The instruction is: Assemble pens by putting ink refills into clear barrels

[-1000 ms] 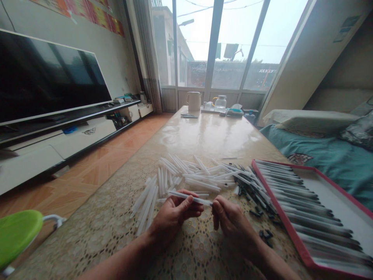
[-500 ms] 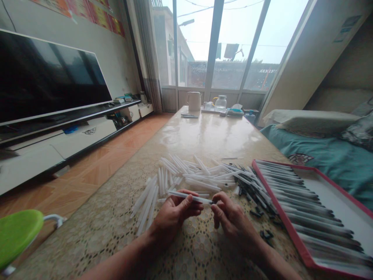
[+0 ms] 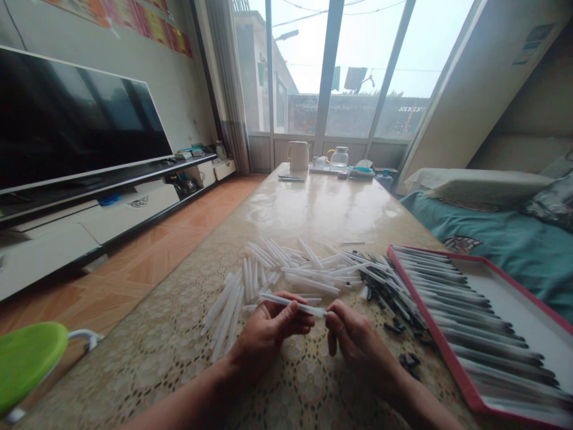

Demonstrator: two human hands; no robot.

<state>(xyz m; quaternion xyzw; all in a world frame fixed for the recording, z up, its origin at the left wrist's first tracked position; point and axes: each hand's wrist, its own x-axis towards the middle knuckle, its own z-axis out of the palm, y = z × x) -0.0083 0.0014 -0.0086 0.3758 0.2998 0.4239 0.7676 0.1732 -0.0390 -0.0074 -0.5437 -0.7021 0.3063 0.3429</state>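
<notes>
A white translucent pen (image 3: 308,308) lies across both hands above the table, tilted slightly down to the right. My left hand (image 3: 267,332) is closed round its barrel, thumb on top. My right hand (image 3: 358,340) pinches the pen's right end between thumb and fingers, which hide its tip. Just beyond the hands are loose white pen tubes (image 3: 312,282) in a pile, with more to the left. Thin black-and-clear pen pieces (image 3: 385,286) lie right of the pile. Several small black parts (image 3: 394,327) are scattered beside my right hand.
A red-rimmed box (image 3: 440,340) on the right holds a row of dark-ended pens (image 3: 483,321). At the table's far end stand a beige jug (image 3: 298,156), a glass pitcher (image 3: 340,157) and a tissue pack (image 3: 362,170). A green stool (image 3: 33,361) is at lower left.
My right thumb and fingers have closed further over the pen's right end, covering the black piece that showed there. My left hand has barely moved.
</notes>
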